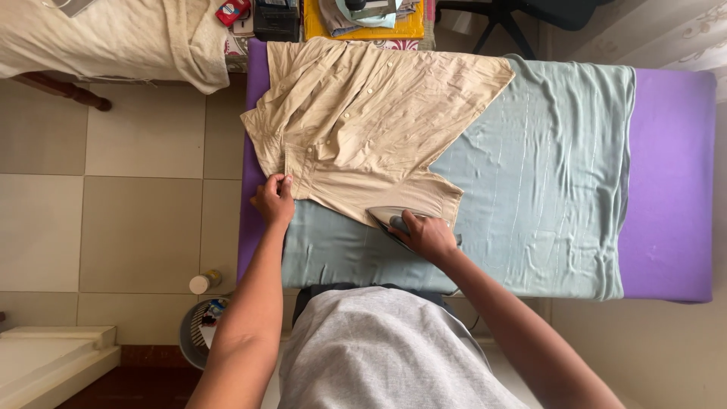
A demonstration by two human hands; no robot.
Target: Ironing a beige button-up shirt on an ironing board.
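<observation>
left hand (274, 200) pinches beige shirt (363, 113) | right hand (429, 236) grips iron (388, 217) | purple board (670, 182) — tiled floor (136, 220)

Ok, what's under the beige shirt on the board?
Under the beige shirt lies a grey-green cloth, spread over the purple board. The right hand runs an iron on its hem. Whatever is beneath the shirt's middle is covered.

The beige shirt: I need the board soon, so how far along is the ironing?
Early to midway, by the look of it. The beige shirt lies spread on the teal cloth over the purple board. In hand: the right hand presses the iron on the sleeve's lower edge, while the left hand pinches the cuff taut. Left: the body above still shows creases.
</observation>
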